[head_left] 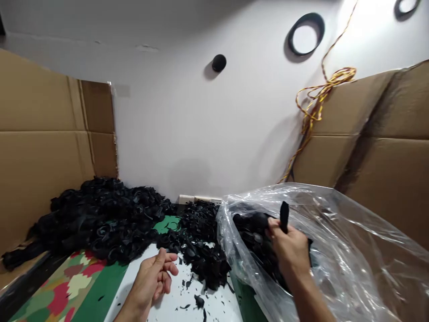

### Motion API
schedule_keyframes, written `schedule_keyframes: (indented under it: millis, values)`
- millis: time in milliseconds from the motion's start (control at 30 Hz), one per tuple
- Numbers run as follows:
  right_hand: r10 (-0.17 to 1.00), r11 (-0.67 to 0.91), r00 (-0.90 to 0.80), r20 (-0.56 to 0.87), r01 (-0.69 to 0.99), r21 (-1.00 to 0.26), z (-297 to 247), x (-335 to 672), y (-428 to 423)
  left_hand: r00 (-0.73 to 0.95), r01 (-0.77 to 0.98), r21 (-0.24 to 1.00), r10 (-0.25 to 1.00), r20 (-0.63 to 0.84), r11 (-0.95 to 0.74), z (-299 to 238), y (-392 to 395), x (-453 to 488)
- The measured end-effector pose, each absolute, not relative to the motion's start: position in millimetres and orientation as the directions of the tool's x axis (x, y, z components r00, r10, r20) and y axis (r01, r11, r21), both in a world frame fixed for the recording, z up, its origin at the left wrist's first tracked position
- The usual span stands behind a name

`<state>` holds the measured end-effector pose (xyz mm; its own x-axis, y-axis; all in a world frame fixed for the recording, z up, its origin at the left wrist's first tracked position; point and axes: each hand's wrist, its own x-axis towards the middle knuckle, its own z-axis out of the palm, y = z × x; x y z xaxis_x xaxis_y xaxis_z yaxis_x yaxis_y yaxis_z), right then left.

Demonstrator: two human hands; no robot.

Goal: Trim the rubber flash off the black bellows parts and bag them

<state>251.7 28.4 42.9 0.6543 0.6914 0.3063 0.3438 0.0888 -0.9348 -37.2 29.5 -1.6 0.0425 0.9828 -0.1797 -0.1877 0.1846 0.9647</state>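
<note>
My left hand (154, 276) hovers over a white board (177, 304), its fingers loosely curled and apart with nothing between them. Small black scraps (199, 302) lie on the board beside it. At the mouth of a clear plastic bag (234, 264), my right hand (290, 248) is closed on a black rubber-like piece (284, 214), whose flat end sticks up between the fingers. Dark rounded parts (251, 235) fill the bag below that hand; the palm hides some of them.
A large heap of black rubber-like pieces (110, 214) covers the back left, with a smaller pile of trimmings (208, 264) in the middle. Cardboard panels (43, 147) stand left and right (385, 170). A yellow twisted cord (315, 98) hangs down the white wall (187, 120).
</note>
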Motion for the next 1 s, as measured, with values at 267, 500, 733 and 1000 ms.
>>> schedule_keyframes:
  millis: [267,500,733,1000]
  values:
    - [0.720,-0.223,0.661,0.211,0.508,-0.832,40,276,31,0.084,0.166,0.983,0.992,-0.091,0.076,-3,30,-30]
    - [0.709,0.035,0.622,0.332,0.439,-0.898,52,239,19,0.214,0.437,0.897,0.976,-0.025,-0.073,23,27,-15]
    - [0.875,0.257,0.406,0.263,0.069,-0.964,56,190,17,0.122,0.600,0.779,0.983,0.137,-0.183,-1,7,48]
    - [0.885,0.305,0.388,0.256,-0.068,-0.950,41,183,21,-0.132,0.317,0.947,0.991,-0.001,0.043,17,47,-2]
